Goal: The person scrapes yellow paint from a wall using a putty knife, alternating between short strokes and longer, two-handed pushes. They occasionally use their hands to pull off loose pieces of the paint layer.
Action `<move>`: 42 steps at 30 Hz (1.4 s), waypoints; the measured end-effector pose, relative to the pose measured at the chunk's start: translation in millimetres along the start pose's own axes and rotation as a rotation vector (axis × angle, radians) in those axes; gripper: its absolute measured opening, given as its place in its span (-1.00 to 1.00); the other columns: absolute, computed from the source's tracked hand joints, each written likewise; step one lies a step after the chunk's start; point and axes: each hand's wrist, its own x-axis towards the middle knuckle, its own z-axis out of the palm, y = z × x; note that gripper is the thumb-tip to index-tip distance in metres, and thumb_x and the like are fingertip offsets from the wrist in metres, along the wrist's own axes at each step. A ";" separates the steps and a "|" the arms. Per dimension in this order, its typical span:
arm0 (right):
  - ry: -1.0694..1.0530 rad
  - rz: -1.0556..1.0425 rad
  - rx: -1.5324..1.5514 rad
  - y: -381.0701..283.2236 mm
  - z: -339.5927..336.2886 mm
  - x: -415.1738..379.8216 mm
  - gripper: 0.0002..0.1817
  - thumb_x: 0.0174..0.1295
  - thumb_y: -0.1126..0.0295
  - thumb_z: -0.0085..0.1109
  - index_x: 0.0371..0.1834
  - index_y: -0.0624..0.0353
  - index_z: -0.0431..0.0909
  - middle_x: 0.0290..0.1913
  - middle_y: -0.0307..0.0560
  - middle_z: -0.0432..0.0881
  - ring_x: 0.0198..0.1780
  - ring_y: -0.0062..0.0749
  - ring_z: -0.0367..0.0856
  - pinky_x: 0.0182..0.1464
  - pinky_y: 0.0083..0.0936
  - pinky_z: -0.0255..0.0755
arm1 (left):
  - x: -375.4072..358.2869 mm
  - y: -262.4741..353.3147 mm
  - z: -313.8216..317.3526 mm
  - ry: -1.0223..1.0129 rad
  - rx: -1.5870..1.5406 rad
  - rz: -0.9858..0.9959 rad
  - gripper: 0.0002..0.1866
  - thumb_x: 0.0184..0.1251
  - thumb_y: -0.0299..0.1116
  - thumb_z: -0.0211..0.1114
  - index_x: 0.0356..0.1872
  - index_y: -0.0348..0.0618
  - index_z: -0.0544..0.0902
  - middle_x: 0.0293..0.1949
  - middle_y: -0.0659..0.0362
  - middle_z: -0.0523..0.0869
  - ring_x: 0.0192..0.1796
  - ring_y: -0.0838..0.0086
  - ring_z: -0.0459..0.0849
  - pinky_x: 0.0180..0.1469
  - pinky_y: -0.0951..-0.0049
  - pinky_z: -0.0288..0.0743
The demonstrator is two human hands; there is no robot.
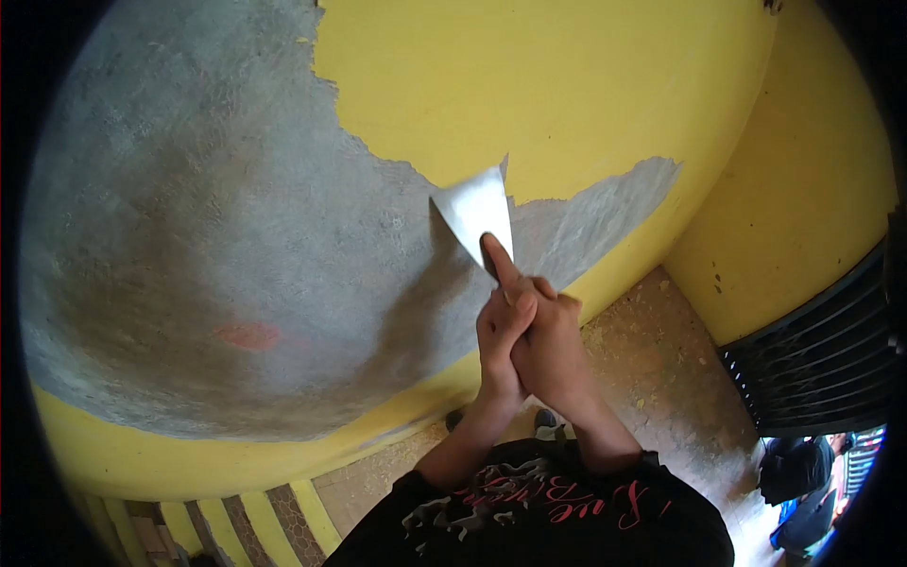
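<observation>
A paint scraper [478, 206] with a broad shiny metal blade is pressed near the ragged edge where yellow paint [567, 85] meets bare grey plaster [283, 208] on the wall. My right hand [556, 348] is closed around its handle, and one finger stretches along the blade. My left hand [499, 335] is clasped against the right one, closed about the same handle. Both hands cover the handle, so its shape is hidden. The blade's upper corner touches or nearly touches the paint edge.
Paint flakes litter the brown floor [628, 350] below. A dark metal gate [812, 350] stands at the right, with dark bags or clothing [798, 468] beyond it. Yellow railings [241, 524] are at lower left. A reddish patch [248, 335] marks the plaster.
</observation>
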 end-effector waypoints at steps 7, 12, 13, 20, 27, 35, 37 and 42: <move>0.030 0.000 0.003 0.4 8.6 2.8 -0.28 0.03 0.56 0.05 0.39 -0.02 0.33 -0.38 -0.05 0.63 -0.40 -0.13 0.63 -0.32 -0.29 0.45 | 5.1 21.5 6.8 -0.156 -0.064 -0.080 -0.69 0.28 -0.22 0.26 -0.17 -0.29 0.49 -0.16 0.08 0.56 -0.13 0.43 0.56 -0.05 0.44 0.41; -0.011 -0.004 -0.034 3.4 7.0 -4.0 -0.37 0.13 0.55 0.05 0.36 0.03 0.36 -0.33 -0.06 0.66 -0.38 -0.15 0.65 -0.32 -0.32 0.45 | 5.6 8.4 6.5 0.049 -0.010 -0.001 -0.68 0.31 -0.20 0.26 -0.19 -0.29 0.51 -0.23 0.11 0.58 -0.20 0.51 0.56 -0.13 0.50 0.42; 0.014 0.022 0.007 -1.8 4.1 2.1 -0.40 0.14 0.55 0.06 0.34 0.05 0.39 -0.33 -0.05 0.66 -0.39 -0.16 0.66 -0.31 -0.33 0.45 | 7.9 14.3 9.7 0.012 -0.003 -0.020 -0.67 0.32 -0.19 0.26 -0.19 -0.29 0.51 -0.23 0.12 0.58 -0.19 0.52 0.56 -0.12 0.51 0.41; -0.019 0.041 0.055 0.3 2.2 2.8 -0.48 0.19 0.55 0.07 0.29 0.11 0.43 -0.25 0.12 0.67 -0.37 -0.16 0.66 -0.23 -0.35 0.50 | 3.0 6.2 9.0 0.083 0.051 -0.002 -0.64 0.32 -0.14 0.21 -0.19 -0.31 0.49 -0.27 0.14 0.56 -0.22 0.39 0.57 -0.10 0.41 0.39; -0.013 0.013 0.003 2.1 8.5 -2.4 -0.42 0.11 0.56 0.06 0.29 0.07 0.44 -0.40 -0.01 0.65 -0.39 -0.10 0.63 -0.29 -0.33 0.44 | -2.0 -0.1 2.7 0.150 -0.031 -0.012 -0.65 0.29 -0.17 0.28 -0.19 -0.31 0.52 -0.27 0.18 0.57 -0.26 0.56 0.53 -0.21 0.54 0.38; -0.001 -0.063 0.019 -0.4 8.3 -0.6 -0.36 0.09 0.54 0.06 0.36 0.06 0.36 -0.45 -0.02 0.64 -0.45 -0.09 0.63 -0.35 -0.29 0.46 | -3.3 6.0 4.6 0.147 0.029 0.076 -0.65 0.30 -0.19 0.28 -0.17 -0.34 0.52 -0.23 0.15 0.58 -0.22 0.54 0.54 -0.15 0.54 0.39; 0.061 -0.063 0.096 -6.0 7.4 5.0 -0.37 0.09 0.54 0.05 0.34 0.06 0.38 -0.45 -0.01 0.64 -0.44 -0.10 0.63 -0.34 -0.31 0.47 | 0.2 13.4 8.5 0.054 0.058 0.054 -0.65 0.30 -0.20 0.26 -0.17 -0.34 0.52 -0.22 0.15 0.58 -0.19 0.53 0.54 -0.12 0.53 0.38; 0.042 -0.096 0.088 8.6 16.6 1.0 -0.39 0.07 0.56 0.05 0.31 0.10 0.42 -0.47 0.01 0.62 -0.46 -0.08 0.62 -0.35 -0.30 0.48 | -2.3 9.1 5.8 0.127 0.119 0.134 -0.67 0.31 -0.21 0.24 -0.19 -0.34 0.52 -0.25 0.14 0.58 -0.22 0.53 0.53 -0.15 0.52 0.36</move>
